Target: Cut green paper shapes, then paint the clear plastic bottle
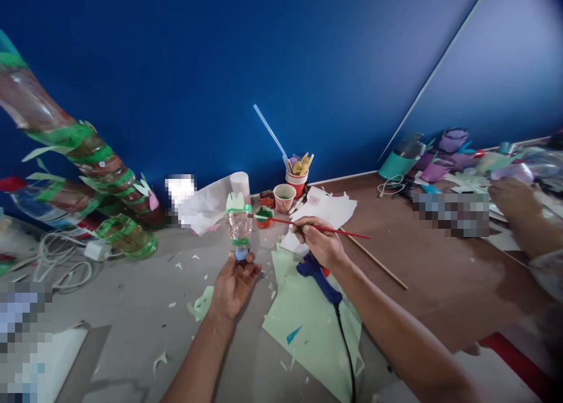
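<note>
My left hand (240,277) holds a small clear bottle piece (240,227) by its blue cap (241,253), cap downward. Green bands ring the bottle at top and bottom, and pale green paper points stand at its upper edge. My right hand (317,237) is closed round a thin red paintbrush (336,231), whose tip meets or nearly meets the bottle's right side. Just behind the brush are a small cup of green paint (264,216), a cup of brown paint (266,199) and a paper cup (284,198).
A blue glue gun (323,280) lies on green paper (308,338), beside a wooden stick (376,259). Painted bottles (101,156) and white cables (65,262) occupy the left. At right, another person's hand (512,200) is near craft pieces. A cup of utensils (297,180) stands by the wall.
</note>
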The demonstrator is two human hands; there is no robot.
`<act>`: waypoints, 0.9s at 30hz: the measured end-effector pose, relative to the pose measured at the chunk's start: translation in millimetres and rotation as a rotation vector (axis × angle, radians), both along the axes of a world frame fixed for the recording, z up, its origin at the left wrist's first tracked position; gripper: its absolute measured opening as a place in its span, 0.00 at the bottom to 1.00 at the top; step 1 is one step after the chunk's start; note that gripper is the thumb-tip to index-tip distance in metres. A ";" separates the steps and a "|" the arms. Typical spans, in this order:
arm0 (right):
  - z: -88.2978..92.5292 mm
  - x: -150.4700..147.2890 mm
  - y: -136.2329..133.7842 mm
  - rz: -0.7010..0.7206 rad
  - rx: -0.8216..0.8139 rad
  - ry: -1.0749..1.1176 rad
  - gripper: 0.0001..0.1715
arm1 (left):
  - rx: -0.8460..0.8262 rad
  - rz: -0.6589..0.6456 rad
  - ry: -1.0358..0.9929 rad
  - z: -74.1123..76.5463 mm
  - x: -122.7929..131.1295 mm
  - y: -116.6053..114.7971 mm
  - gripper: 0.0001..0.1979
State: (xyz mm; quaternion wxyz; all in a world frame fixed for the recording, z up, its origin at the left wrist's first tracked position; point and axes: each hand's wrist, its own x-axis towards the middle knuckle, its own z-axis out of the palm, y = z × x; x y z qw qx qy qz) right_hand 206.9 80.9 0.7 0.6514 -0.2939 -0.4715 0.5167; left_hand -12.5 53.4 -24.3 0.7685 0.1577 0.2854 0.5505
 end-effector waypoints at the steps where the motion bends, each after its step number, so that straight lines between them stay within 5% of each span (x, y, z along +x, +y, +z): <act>1: 1.3 -1.8 -1.4 0.012 0.003 0.013 0.11 | 0.002 -0.005 0.010 -0.3 0.7 -0.2 0.12; 27: 0.8 -3.6 -8.0 0.006 0.014 -0.184 0.09 | 0.001 0.131 0.177 1.3 8.1 -2.2 0.13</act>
